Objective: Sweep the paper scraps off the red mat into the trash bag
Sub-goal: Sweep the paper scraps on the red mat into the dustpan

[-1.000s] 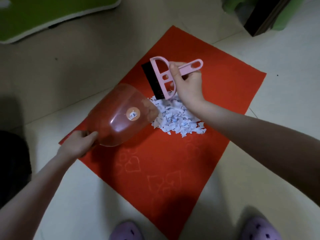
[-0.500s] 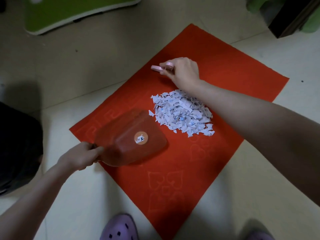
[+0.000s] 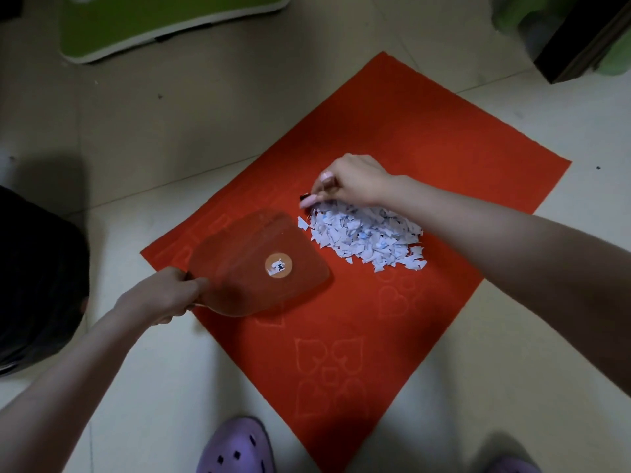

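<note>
A person in purple clogs (image 3: pixel 235 445) stands on a pale tiled floor (image 3: pixel 512 336) at the near corner of a red mat (image 3: pixel 341 353), which is embossed with heart outlines. The left hand (image 3: pixel 164 295) grips the handle of a translucent dustpan (image 3: pixel 246 254) with its fingers curled round it. The pan lies low on the mat's left side, a round orange sticker (image 3: pixel 278 265) on its body and its wide lip just beside the paper scraps (image 3: pixel 365 233). The scraps, white with flecks of blue, sit in one heap near the middle of the mat, none of them in the pan. At the heap's far edge the right hand (image 3: pixel 351 180) is closed round a pink brush (image 3: pixel 309 200). Most of the brush is hidden under the fingers, and only a sliver of dark bristle shows against the paper. To the left, off the mat, a black bag (image 3: pixel 37 285) slumps on the floor. Beyond lie a green board (image 3: pixel 164 18) and dark furniture (image 3: pixel 587 35).
</note>
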`<action>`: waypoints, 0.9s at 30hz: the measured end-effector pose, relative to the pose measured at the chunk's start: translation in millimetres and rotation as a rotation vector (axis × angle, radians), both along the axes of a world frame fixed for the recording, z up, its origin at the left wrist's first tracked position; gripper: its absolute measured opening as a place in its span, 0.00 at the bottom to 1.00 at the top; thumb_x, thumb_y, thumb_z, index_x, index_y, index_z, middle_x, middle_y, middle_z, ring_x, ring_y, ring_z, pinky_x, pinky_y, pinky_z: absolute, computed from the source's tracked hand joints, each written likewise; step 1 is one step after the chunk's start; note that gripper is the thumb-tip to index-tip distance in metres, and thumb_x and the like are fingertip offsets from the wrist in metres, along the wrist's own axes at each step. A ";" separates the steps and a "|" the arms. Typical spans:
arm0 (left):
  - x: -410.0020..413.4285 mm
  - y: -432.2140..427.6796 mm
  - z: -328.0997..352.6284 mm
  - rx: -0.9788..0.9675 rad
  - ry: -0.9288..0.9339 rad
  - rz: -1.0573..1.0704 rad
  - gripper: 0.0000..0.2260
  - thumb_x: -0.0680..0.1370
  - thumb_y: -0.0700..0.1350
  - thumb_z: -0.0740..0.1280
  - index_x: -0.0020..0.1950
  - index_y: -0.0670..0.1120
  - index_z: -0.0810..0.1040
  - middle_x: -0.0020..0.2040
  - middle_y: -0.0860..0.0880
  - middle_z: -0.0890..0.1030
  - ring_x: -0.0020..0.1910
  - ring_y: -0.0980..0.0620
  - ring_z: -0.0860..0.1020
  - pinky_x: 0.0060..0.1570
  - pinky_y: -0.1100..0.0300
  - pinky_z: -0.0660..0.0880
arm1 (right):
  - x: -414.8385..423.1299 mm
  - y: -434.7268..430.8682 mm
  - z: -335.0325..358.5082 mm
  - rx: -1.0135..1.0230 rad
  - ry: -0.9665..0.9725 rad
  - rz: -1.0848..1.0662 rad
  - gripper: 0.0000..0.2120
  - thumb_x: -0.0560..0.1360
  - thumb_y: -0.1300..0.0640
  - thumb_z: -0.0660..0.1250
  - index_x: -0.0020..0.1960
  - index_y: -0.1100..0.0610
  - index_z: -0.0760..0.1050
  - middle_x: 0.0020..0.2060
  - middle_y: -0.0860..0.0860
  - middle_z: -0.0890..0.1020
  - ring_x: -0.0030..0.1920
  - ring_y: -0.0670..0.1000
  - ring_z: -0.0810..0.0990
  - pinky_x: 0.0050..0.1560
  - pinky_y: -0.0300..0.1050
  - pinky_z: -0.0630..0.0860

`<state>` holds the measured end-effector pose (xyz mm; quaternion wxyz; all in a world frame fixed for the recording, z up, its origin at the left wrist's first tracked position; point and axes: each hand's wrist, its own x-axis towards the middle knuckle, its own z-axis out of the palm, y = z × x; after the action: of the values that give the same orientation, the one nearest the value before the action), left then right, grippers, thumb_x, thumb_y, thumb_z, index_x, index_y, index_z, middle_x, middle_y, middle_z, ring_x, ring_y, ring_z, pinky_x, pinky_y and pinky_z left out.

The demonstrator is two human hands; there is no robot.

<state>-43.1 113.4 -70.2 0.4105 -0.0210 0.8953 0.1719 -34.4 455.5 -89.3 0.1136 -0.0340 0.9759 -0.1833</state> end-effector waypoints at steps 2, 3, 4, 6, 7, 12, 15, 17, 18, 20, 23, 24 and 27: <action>1.9 2.2 -0.7 -0.007 0.016 -0.002 0.13 0.74 0.48 0.62 0.33 0.43 0.70 0.28 0.46 0.66 0.25 0.51 0.59 0.26 0.64 0.55 | 9.8 2.8 5.4 0.005 -0.034 0.105 0.10 0.76 0.51 0.67 0.55 0.40 0.80 0.51 0.43 0.83 0.53 0.49 0.80 0.43 0.43 0.70; 3.4 3.1 -1.0 -0.006 0.022 -0.003 0.13 0.74 0.48 0.62 0.33 0.43 0.70 0.27 0.46 0.66 0.25 0.51 0.59 0.26 0.64 0.56 | 14.0 4.4 8.5 0.007 -0.045 0.150 0.10 0.75 0.52 0.67 0.55 0.40 0.80 0.51 0.42 0.83 0.54 0.49 0.79 0.44 0.43 0.71; 4.6 3.9 -1.1 -0.002 0.025 -0.003 0.13 0.75 0.48 0.62 0.33 0.43 0.70 0.26 0.46 0.66 0.24 0.51 0.60 0.26 0.64 0.56 | 18.3 5.9 12.9 0.005 -0.045 0.189 0.11 0.75 0.52 0.68 0.55 0.41 0.80 0.51 0.42 0.83 0.54 0.49 0.79 0.46 0.45 0.73; 6.7 5.1 -0.2 0.007 0.025 0.002 0.13 0.75 0.48 0.62 0.33 0.43 0.71 0.26 0.47 0.66 0.24 0.51 0.60 0.25 0.64 0.56 | 25.6 9.7 22.1 -0.035 0.005 0.221 0.10 0.75 0.52 0.68 0.55 0.42 0.80 0.50 0.42 0.83 0.54 0.49 0.77 0.49 0.49 0.75; 6.9 5.5 0.9 0.010 0.025 0.002 0.13 0.75 0.48 0.63 0.33 0.43 0.70 0.25 0.47 0.66 0.24 0.51 0.59 0.25 0.64 0.56 | 29.1 12.1 27.3 -0.081 0.054 0.208 0.10 0.75 0.51 0.68 0.55 0.43 0.81 0.49 0.43 0.83 0.53 0.48 0.77 0.49 0.50 0.75; 5.7 11.4 8.7 -0.014 0.042 -0.019 0.13 0.75 0.47 0.63 0.33 0.42 0.71 0.23 0.48 0.66 0.23 0.51 0.60 0.26 0.64 0.56 | 46.6 36.4 40.1 -0.298 0.233 -0.089 0.10 0.73 0.45 0.69 0.53 0.44 0.82 0.48 0.42 0.84 0.49 0.45 0.80 0.50 0.51 0.78; 4.2 16.8 10.7 -0.041 0.046 -0.038 0.14 0.75 0.48 0.63 0.31 0.42 0.71 0.22 0.49 0.66 0.22 0.51 0.60 0.26 0.64 0.57 | 53.6 52.9 33.2 -0.289 0.362 -0.357 0.12 0.73 0.44 0.66 0.53 0.43 0.82 0.45 0.49 0.85 0.46 0.52 0.82 0.44 0.51 0.76; 3.6 21.0 10.5 -0.050 0.050 -0.045 0.15 0.75 0.48 0.64 0.31 0.42 0.71 0.21 0.50 0.67 0.21 0.51 0.61 0.25 0.65 0.57 | 56.7 61.7 25.2 -0.225 0.374 -0.515 0.12 0.74 0.44 0.65 0.55 0.45 0.82 0.44 0.53 0.84 0.45 0.55 0.81 0.39 0.46 0.70; 3.8 23.4 10.0 -0.051 0.051 -0.045 0.15 0.75 0.48 0.64 0.31 0.42 0.71 0.20 0.50 0.67 0.21 0.51 0.61 0.25 0.65 0.58 | 57.9 65.2 19.7 -0.169 0.354 -0.583 0.13 0.75 0.45 0.64 0.55 0.46 0.82 0.45 0.54 0.84 0.46 0.56 0.80 0.39 0.44 0.67; 5.0 27.9 9.0 -0.050 0.056 -0.042 0.15 0.75 0.49 0.64 0.31 0.42 0.72 0.20 0.50 0.69 0.20 0.51 0.63 0.25 0.65 0.59 | 61.0 68.0 9.9 -0.093 0.310 -0.666 0.15 0.76 0.44 0.63 0.55 0.49 0.82 0.43 0.55 0.83 0.46 0.58 0.80 0.39 0.44 0.67; 6.3 34.6 7.7 -0.054 0.071 -0.054 0.15 0.74 0.50 0.64 0.33 0.41 0.75 0.24 0.47 0.72 0.22 0.50 0.66 0.25 0.64 0.61 | 62.4 58.0 0.7 -0.058 0.251 -0.688 0.19 0.77 0.42 0.62 0.52 0.56 0.81 0.36 0.53 0.78 0.39 0.56 0.77 0.37 0.45 0.67; 6.3 37.1 7.6 -0.054 0.073 -0.062 0.15 0.74 0.50 0.64 0.33 0.41 0.75 0.24 0.47 0.73 0.23 0.50 0.67 0.26 0.63 0.62 | 61.6 53.0 -1.5 -0.064 0.242 -0.674 0.19 0.77 0.41 0.62 0.51 0.56 0.81 0.35 0.52 0.77 0.37 0.55 0.77 0.36 0.44 0.66; 6.1 43.7 6.9 -0.050 0.072 -0.074 0.16 0.74 0.50 0.64 0.34 0.40 0.76 0.24 0.47 0.73 0.22 0.49 0.67 0.26 0.63 0.62 | 56.0 40.3 -4.4 -0.086 0.238 -0.630 0.20 0.77 0.41 0.62 0.47 0.57 0.81 0.30 0.50 0.76 0.35 0.54 0.79 0.34 0.45 0.71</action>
<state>-37.0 157.1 -63.2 0.3832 0.0079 0.9137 0.1349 21.7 495.8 -93.7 -0.0651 0.2433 0.9362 -0.2453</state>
